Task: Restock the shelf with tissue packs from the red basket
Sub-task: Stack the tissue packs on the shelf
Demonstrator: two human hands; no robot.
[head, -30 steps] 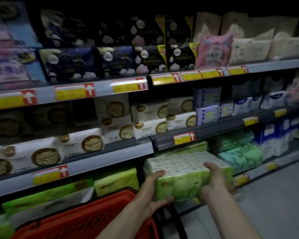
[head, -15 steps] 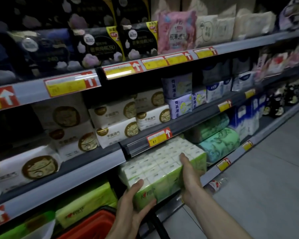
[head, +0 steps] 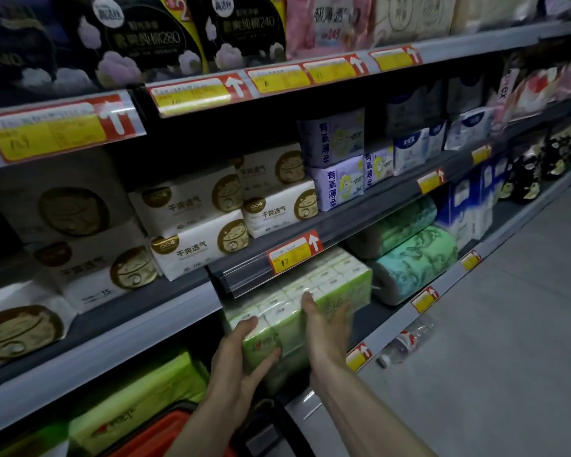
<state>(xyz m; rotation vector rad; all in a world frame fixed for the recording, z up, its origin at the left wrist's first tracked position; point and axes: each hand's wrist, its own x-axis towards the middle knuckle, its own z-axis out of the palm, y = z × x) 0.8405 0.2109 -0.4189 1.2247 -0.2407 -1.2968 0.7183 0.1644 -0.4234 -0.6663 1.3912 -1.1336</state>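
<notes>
Behind the price tag, part of the tissue pack is hidden.

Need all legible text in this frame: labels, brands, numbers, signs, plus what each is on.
"280": left black pack, top shelf.
"240": right black pack, beside it.
"干爽透气": white packs with gold cat logos.
"有氧薄柔": purple packs.
"17": price tag above the green tissue pack.
Too blurred to read: the green tissue pack's print, the other price tags, small print elsewhere.
</notes>
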